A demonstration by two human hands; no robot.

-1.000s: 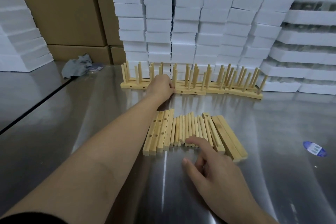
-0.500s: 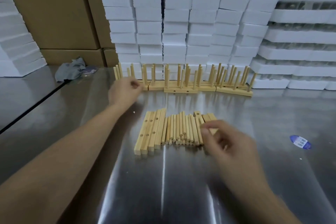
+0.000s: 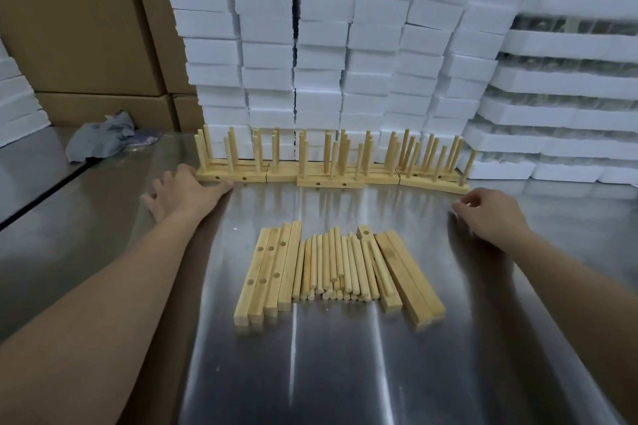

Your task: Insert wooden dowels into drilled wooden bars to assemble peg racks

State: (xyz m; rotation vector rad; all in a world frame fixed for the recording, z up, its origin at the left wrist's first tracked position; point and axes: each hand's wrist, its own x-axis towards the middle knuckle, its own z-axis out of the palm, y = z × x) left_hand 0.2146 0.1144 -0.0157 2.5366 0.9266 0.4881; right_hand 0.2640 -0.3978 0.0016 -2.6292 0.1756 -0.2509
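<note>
Several loose dowels lie side by side in the middle of the steel table. Drilled bars lie to their left, and more bars to their right. A row of assembled peg racks stands at the back against the foam stacks. My left hand rests flat on the table, fingers spread, its thumb touching the left end of the rack row. My right hand hovers near the right end of the row with fingers curled and nothing visible in it.
White foam blocks are stacked high behind the racks and to the right. Cardboard boxes stand at the back left. A grey rag lies at the far left of the table. A dark seam runs across the table's left side.
My left hand slid left from the middle of the rack row to its left end. My right hand left the loose parts and moved up and right towards the row's right end.
</note>
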